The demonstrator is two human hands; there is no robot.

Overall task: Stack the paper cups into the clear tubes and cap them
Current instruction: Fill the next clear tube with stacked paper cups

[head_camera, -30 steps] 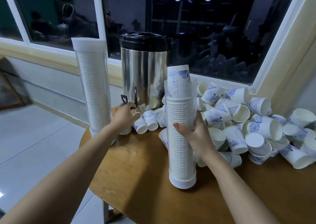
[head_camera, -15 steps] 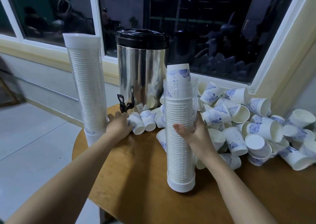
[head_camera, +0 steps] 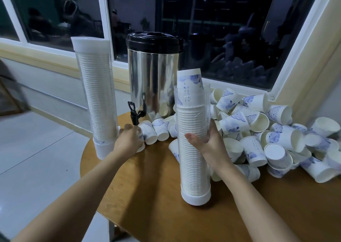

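While gripped at mid-height, tube (head_camera: 193,167): stands upright on its white base, packed with cups almost to the rim. The top cup (head_camera: 190,82) pokes out above the mouth, with no cap on yet.
Right hand (head_camera: 206,142): wraps the tube from the far side, thumb in front, fingers curled round the clear wall.
Left hand (head_camera: 129,142): curls over a loose cup (head_camera: 141,147) lying on its side. Cannot tell whether lifted yet.
Change: a second ago sat right under the tap (head_camera: 133,112). Now drawn back a little and settled over that cup. No shift in the right hand or the tube.
Meaning: probably fetching one more cup. Little room left, so likely close to capping.
Beside the left hand, outer side: capped tube (head_camera: 97,97), full and lidded, looks finished.
Beyond the right hand: heap of loose cups (head_camera: 258,131), spilling outward.
Between the hands, farther off: steel urn (head_camera: 153,79) with a black lid.
Surface: round wooden table (head_camera: 147,195) under both forearms.
Room: dark window (head_camera: 221,29) with reflections behind, pale tiled floor (head_camera: 36,158) below the left arm.
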